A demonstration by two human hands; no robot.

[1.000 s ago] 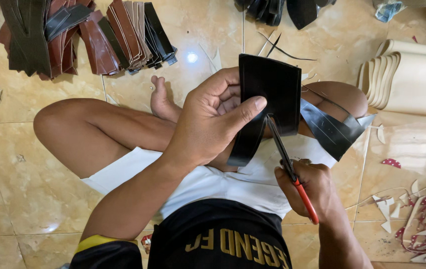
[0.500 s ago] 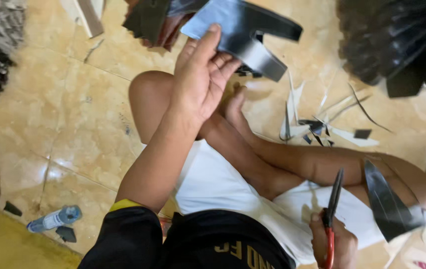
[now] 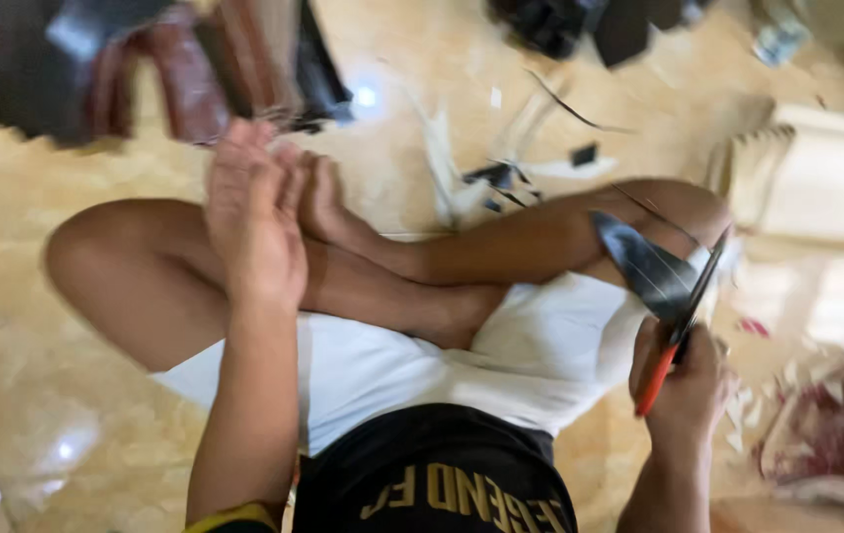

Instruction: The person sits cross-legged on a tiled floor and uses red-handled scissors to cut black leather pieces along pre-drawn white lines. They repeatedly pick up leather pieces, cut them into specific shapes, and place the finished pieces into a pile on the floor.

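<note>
Moved: left hand [image 3: 254,222] drawn back from the dark leather pile [image 3: 146,69], now empty, fingers together.
Right hand [image 3: 684,380]: clamped on red-handled scissors [image 3: 674,331], beside black strip [image 3: 644,266].

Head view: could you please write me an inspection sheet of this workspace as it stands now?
Surface: glossy tan tiled floor; the person sits on it cross-legged.
Job's things: scissors with red handles; dark cut piece lying against their blades on the knee.
Clutter: pale offcuts and dark scraps; brown and black pieces piled at top left; cream stack at right.
Hands: left hand empty, raised above the legs; right hand grips the scissors.
Cables: nothing seen.
Surroundings: blurred; reddish scraps at right.
</note>
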